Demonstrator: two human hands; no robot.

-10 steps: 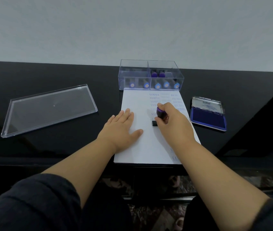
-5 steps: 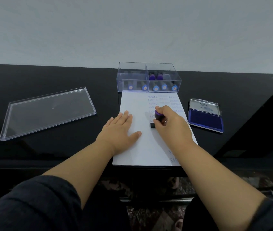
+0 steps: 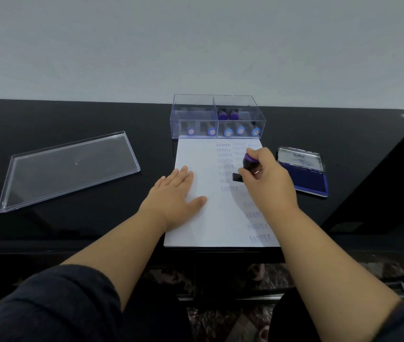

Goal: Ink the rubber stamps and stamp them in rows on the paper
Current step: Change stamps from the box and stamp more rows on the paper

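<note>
A white sheet of paper (image 3: 211, 218) lies on the black table in front of me, with columns of blue "SAMPLE" prints down its middle and right side. My right hand (image 3: 268, 183) grips a rubber stamp (image 3: 247, 166) with a purple handle and a black base, tilted and lifted just off the paper over the middle column. A fresh "SAMPLE" print shows below the stamp's base. My left hand (image 3: 174, 196) rests flat on the paper's left part, fingers straight. The open blue ink pad (image 3: 309, 180) sits right of the paper.
A clear plastic box (image 3: 217, 119) with two compartments stands at the paper's far edge and holds several more stamps. Its clear lid (image 3: 67, 169) lies flat on the table to the left. The table's front edge runs just below the paper.
My right hand has raised and tilted the stamp off the paper and shifted it right, uncovering a new print. My left hand has stayed put.
</note>
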